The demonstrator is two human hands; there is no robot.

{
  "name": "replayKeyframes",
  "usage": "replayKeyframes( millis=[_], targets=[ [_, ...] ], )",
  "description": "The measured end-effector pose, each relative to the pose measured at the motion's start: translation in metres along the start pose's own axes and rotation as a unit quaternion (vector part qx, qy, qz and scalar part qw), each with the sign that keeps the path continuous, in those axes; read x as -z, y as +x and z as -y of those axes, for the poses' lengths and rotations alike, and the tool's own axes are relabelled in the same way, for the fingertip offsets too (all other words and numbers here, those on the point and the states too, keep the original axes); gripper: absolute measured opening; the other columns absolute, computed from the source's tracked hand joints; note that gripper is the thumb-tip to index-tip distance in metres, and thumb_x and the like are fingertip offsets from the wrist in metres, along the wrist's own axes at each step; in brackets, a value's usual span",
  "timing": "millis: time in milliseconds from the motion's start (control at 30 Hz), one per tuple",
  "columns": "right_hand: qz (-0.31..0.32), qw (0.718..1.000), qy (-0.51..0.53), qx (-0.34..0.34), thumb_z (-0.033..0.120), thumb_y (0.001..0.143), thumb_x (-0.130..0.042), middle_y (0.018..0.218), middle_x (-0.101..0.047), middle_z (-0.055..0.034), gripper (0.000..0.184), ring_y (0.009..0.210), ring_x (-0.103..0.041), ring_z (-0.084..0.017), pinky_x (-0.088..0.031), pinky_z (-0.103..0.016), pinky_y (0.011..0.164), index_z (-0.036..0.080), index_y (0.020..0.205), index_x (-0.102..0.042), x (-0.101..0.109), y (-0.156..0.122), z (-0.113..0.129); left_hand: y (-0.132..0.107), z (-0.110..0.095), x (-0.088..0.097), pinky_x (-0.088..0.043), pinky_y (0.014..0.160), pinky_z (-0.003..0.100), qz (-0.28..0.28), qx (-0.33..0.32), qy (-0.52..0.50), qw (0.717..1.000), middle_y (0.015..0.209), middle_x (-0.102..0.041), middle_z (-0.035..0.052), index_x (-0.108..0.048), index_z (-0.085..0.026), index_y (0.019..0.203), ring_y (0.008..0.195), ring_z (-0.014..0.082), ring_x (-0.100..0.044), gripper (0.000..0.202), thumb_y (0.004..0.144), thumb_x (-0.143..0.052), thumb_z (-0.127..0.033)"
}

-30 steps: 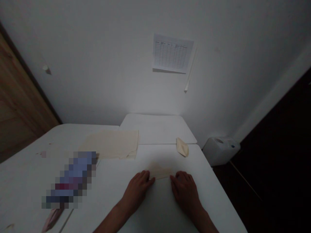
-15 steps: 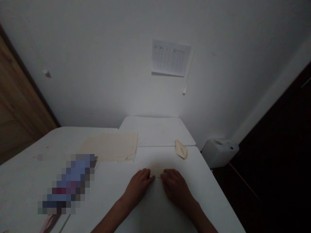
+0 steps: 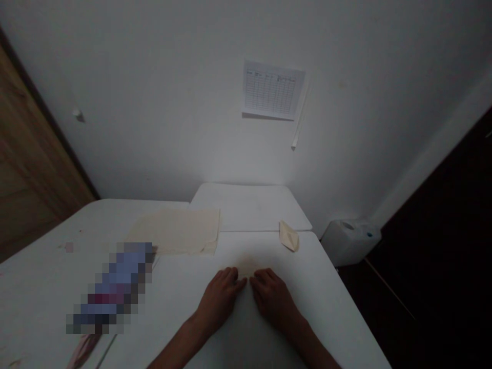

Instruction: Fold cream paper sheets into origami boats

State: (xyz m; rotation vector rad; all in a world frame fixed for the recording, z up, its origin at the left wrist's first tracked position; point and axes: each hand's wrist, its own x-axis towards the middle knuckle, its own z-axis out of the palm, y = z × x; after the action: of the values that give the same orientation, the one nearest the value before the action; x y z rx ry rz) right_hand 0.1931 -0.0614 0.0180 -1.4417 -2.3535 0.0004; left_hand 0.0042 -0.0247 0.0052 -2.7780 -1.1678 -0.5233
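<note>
A small cream sheet of paper (image 3: 248, 265) lies flat on the white table (image 3: 184, 292), mostly hidden by my fingers. My left hand (image 3: 220, 298) lies flat on the paper's near left edge, fingers stretched out. My right hand (image 3: 272, 298) lies flat just beside it, its fingertips on the paper's near right edge. The two hands almost touch at the fingertips. Neither hand grips anything.
A stack of cream paper sheets (image 3: 177, 229) lies at the back left. A small folded paper piece (image 3: 289, 237) sits at the back right, near the table's edge. A pixelated object (image 3: 111, 287) lies to the left. A white box (image 3: 349, 238) stands on the dark floor.
My right hand has slid left along the paper toward my left hand, closing the gap between them. Less of the paper shows now. My left hand has barely moved.
</note>
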Motion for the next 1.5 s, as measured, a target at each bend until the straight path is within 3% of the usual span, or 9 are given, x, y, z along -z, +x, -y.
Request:
replayKeyframes(
  millis=[200, 567, 1000, 1100, 1200, 1300, 1400, 1500],
  targets=[
    [0.012, 1.0, 0.0, -0.008, 0.014, 0.089, -0.051, 0.108, -0.058, -0.0061, 0.027, 0.101, -0.05, -0.022, -0.042, -0.035, 0.093, 0.021, 0.114, -0.058, 0.001, -0.003, 0.0, -0.006, 0.001, 0.0, -0.044, 0.076, 0.036, -0.02, 0.029, -0.007, 0.999, 0.097, -0.053, 0.0073, -0.065, -0.028, 0.111, 0.089, 0.0235, -0.05, 0.032, 0.086, -0.053, -0.011],
    [0.012, 1.0, 0.008, -0.017, 0.015, 0.089, -0.05, 0.11, -0.058, -0.006, 0.027, 0.104, -0.049, -0.022, -0.041, -0.035, 0.095, 0.021, 0.113, -0.059, 0.002, -0.004, 0.002, -0.031, 0.017, 0.013, -0.044, 0.074, 0.038, -0.023, 0.085, 0.012, 0.996, 0.093, -0.054, 0.0073, -0.067, -0.028, 0.11, 0.085, 0.024, -0.05, 0.035, 0.083, -0.052, -0.011],
    [-0.006, 1.0, 0.0, -0.003, 0.012, 0.087, -0.052, 0.106, -0.059, -0.0064, 0.025, 0.102, -0.051, -0.021, -0.043, -0.035, 0.092, 0.021, 0.109, -0.059, 0.0, -0.003, 0.001, -0.053, 0.037, 0.022, -0.048, 0.07, 0.039, -0.05, 0.101, 0.064, 0.992, 0.089, -0.058, 0.0083, -0.069, -0.024, 0.105, 0.081, 0.0244, -0.054, 0.03, 0.085, -0.047, -0.015],
    [-0.013, 1.0, 0.001, 0.0, 0.014, 0.089, -0.051, 0.105, -0.059, -0.0069, 0.022, 0.1, -0.052, -0.022, -0.044, -0.036, 0.09, 0.021, 0.108, -0.059, 0.0, -0.003, 0.001, -0.05, 0.032, 0.019, -0.05, 0.074, 0.041, -0.068, 0.097, 0.078, 0.99, 0.096, -0.061, 0.0111, -0.068, -0.019, 0.1, 0.085, 0.0252, -0.057, 0.026, 0.087, -0.045, -0.015],
    [-0.016, 1.0, -0.001, 0.0, 0.014, 0.089, -0.052, 0.107, -0.059, -0.0071, 0.023, 0.101, -0.052, -0.022, -0.044, -0.037, 0.092, 0.02, 0.109, -0.059, 0.0, -0.003, 0.002, -0.044, 0.025, 0.012, -0.049, 0.09, 0.046, -0.108, 0.051, 0.06, 0.991, 0.121, -0.059, 0.0137, -0.061, -0.017, 0.114, 0.11, 0.0285, -0.055, 0.031, 0.09, -0.042, -0.016],
    [-0.017, 1.0, 0.001, -0.005, 0.015, 0.09, -0.05, 0.109, -0.059, -0.0074, 0.024, 0.103, -0.053, -0.021, -0.043, -0.037, 0.094, 0.021, 0.111, -0.059, 0.001, -0.003, 0.002, -0.034, 0.019, 0.005, -0.042, 0.103, 0.044, -0.059, -0.018, 0.001, 0.998, 0.145, -0.043, 0.0095, -0.044, -0.019, 0.137, 0.131, 0.0256, -0.041, 0.045, 0.092, -0.039, -0.017],
    [-0.019, 1.0, 0.009, -0.009, 0.016, 0.091, -0.048, 0.112, -0.06, -0.008, 0.024, 0.104, -0.053, -0.021, -0.044, -0.036, 0.095, 0.02, 0.111, -0.061, 0.001, -0.004, 0.002, -0.024, 0.016, 0.003, -0.039, 0.108, 0.042, 0.002, -0.048, -0.039, 0.998, 0.149, -0.036, 0.0086, -0.031, -0.019, 0.145, 0.135, 0.0234, -0.036, 0.052, 0.094, -0.039, -0.023],
    [-0.025, 0.999, 0.025, -0.013, 0.015, 0.092, -0.044, 0.121, -0.06, -0.0081, 0.029, 0.112, -0.052, -0.022, -0.041, -0.037, 0.101, 0.019, 0.115, -0.061, -0.003, -0.004, 0.001, -0.021, 0.015, 0.005, -0.037, 0.109, 0.044, 0.026, -0.05, -0.057, 0.997, 0.15, -0.033, 0.0088, -0.025, -0.019, 0.147, 0.136, 0.0237, -0.033, 0.055, 0.095, -0.04, -0.025]
  ],
)
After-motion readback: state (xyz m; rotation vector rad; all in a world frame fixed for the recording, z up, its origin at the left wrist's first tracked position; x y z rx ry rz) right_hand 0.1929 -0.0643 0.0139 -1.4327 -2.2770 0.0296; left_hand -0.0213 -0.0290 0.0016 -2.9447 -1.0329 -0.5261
